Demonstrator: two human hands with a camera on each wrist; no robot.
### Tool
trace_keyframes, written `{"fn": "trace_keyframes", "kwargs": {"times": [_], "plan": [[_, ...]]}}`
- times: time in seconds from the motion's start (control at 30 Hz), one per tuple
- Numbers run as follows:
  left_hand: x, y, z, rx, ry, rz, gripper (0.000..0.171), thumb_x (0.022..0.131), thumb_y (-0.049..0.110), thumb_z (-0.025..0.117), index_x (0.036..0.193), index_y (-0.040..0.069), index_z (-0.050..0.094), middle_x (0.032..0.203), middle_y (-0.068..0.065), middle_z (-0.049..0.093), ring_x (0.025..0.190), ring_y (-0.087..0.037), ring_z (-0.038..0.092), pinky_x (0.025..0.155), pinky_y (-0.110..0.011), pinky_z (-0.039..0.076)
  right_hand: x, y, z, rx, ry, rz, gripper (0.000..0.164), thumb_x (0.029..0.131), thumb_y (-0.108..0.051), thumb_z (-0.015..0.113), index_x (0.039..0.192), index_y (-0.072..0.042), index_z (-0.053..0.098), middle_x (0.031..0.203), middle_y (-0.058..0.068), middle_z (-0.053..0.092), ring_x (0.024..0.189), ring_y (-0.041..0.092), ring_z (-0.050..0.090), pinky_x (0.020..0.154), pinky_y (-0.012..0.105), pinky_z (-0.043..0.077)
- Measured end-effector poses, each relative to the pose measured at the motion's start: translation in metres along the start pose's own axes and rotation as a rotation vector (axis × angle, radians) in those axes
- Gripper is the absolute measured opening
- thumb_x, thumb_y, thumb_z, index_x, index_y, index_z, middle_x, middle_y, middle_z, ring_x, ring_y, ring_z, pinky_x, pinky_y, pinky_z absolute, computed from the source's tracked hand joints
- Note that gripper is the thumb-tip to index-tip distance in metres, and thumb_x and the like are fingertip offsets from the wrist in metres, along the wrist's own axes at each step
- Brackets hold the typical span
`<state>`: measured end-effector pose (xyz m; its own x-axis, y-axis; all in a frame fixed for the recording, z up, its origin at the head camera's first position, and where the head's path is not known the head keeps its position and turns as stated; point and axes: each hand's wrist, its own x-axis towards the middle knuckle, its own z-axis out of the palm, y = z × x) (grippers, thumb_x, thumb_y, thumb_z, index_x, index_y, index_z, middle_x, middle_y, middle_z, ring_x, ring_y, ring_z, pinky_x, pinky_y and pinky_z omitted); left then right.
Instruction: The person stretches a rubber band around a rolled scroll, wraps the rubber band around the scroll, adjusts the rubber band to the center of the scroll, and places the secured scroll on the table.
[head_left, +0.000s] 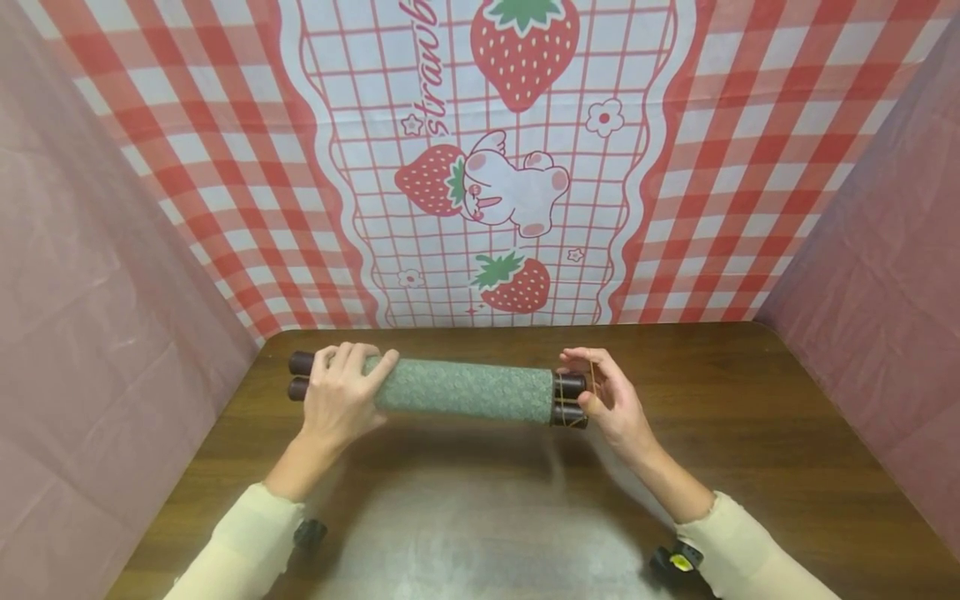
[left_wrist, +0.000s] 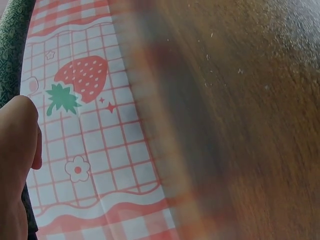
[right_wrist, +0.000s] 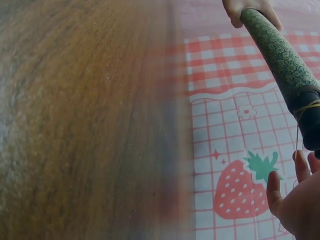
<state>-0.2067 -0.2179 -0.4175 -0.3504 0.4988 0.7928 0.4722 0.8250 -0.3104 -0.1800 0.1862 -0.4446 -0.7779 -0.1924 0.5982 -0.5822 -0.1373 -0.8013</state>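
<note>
"Gripping what, there?"

"I'm gripping a green patterned roll [head_left: 465, 390], and it seems to be hanging just above the table [head_left: 465, 525]. Paired dark rods [head_left: 573, 385] are poking out at both ends."

"How is it lying?"

"Its long axis is running left to right in front of me, dipping slightly toward the right. My left hand [head_left: 341, 404] is clasping the roll near its left end, its fingers [head_left: 343, 358] curling over the top. My right hand [head_left: 618, 408] is sitting just beside the right-hand rods, so it's being the nearer one to that end."

"And on that right side?"

"Those fingers are curving and hooking a thin yellowish band [right_wrist: 307, 106], which is looping round the rods and stretching out to my fingertips. I'm not making out which fingertips are bearing it."

"Any writing you're reading?"

"None that I'm finding on the roll. On the checked cloth [head_left: 645, 158] behind, red letters [head_left: 431, 75] are running sideways, spelling 'strawb' before getting cut off. Printed strawberries [head_left: 525, 287] are showing too."

"Farther out?"

"Pinkish sheets [head_left: 105, 333] are hanging either side."
</note>
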Motion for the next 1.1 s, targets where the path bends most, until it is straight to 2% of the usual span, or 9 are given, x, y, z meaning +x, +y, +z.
{"fn": "trace_keyframes", "kwargs": {"times": [0.33,0.6,0.73,0.83,1.1], "plan": [[0.0027,0.0031,-0.0011,-0.023,-0.052,0.04,0.081,0.042,0.02,0.096,0.12,0.015,0.077,0.101,-0.014,0.075,0.089,-0.036,0.071,0.08,-0.056,0.062,-0.0006,-0.0007,-0.0014,-0.11,-0.004,-0.008,0.053,0.111,-0.029,0.07,0.141,0.013,0.058,0.138,-0.015,0.072,0.12,0.004,0.071,0.099,0.019,0.055],[0.003,0.0033,-0.0032,-0.035,-0.138,0.047,0.081,0.045,0.018,0.095,0.123,0.017,0.077,0.102,-0.012,0.077,0.091,-0.035,0.073,0.082,-0.054,0.064,-0.0015,-0.0014,-0.0002,-0.132,-0.013,-0.002,0.047,0.111,-0.023,0.071,0.14,0.013,0.061,0.138,-0.007,0.072,0.119,0.004,0.072,0.099,0.022,0.056],[0.0033,0.0026,-0.005,-0.056,-0.201,0.041,0.079,0.047,0.014,0.092,0.125,0.017,0.077,0.104,-0.011,0.077,0.092,-0.033,0.073,0.086,-0.053,0.065,-0.0022,-0.0006,0.0014,-0.139,-0.016,0.0,0.042,0.11,-0.016,0.07,0.14,0.013,0.061,0.139,-0.01,0.072,0.119,0.004,0.072,0.099,0.022,0.057],[0.0028,0.0022,-0.0064,-0.068,-0.244,0.038,0.077,0.05,0.012,0.09,0.126,0.017,0.077,0.104,-0.01,0.077,0.093,-0.033,0.073,0.086,-0.052,0.064,-0.0029,-0.0001,0.0027,-0.132,-0.021,-0.007,0.038,0.108,-0.006,0.068,0.14,0.014,0.061,0.139,-0.015,0.072,0.118,0.005,0.072,0.101,0.02,0.057],[0.0018,0.0037,-0.0065,-0.087,-0.334,-0.005,0.079,0.053,0.013,0.093,0.13,0.018,0.077,0.106,-0.01,0.077,0.095,-0.033,0.074,0.088,-0.05,0.064,-0.0018,-0.0019,0.007,-0.088,0.023,-0.048,0.036,0.097,0.018,0.069,0.133,0.019,0.065,0.133,-0.008,0.075,0.116,0.005,0.075,0.105,0.02,0.061]]}}
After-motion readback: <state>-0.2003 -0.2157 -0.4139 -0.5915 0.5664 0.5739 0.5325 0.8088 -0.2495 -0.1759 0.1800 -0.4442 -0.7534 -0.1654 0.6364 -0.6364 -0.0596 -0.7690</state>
